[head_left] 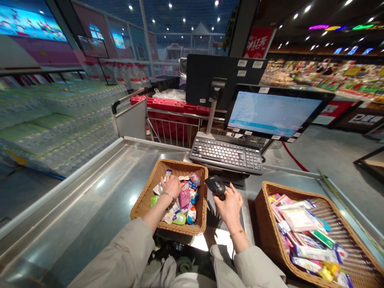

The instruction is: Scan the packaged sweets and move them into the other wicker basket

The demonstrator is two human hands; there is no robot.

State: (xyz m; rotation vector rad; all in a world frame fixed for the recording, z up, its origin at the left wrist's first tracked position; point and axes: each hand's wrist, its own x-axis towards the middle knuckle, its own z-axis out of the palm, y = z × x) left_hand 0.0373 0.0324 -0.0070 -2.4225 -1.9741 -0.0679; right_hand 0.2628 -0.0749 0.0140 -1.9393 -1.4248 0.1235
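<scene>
Shrink-wrapped cases of bottled water (54,120) are stacked beside a stainless steel checkout counter (90,192), with red crates (171,106) behind a metal railing (168,128) beyond it. On the counter, a wicker basket (140,198) is heaped with small colourful packets (184,196). A person's left hand (171,188) rests among them, fingers curled downward; whether it has hold of one cannot be told. The right hand (229,210) closes around a black handheld scanner (215,185), near a keyboard (226,154) below a lit monitor (271,114). At right, a second wicker basket (260,216) holds flat boxed packets (300,220).
</scene>
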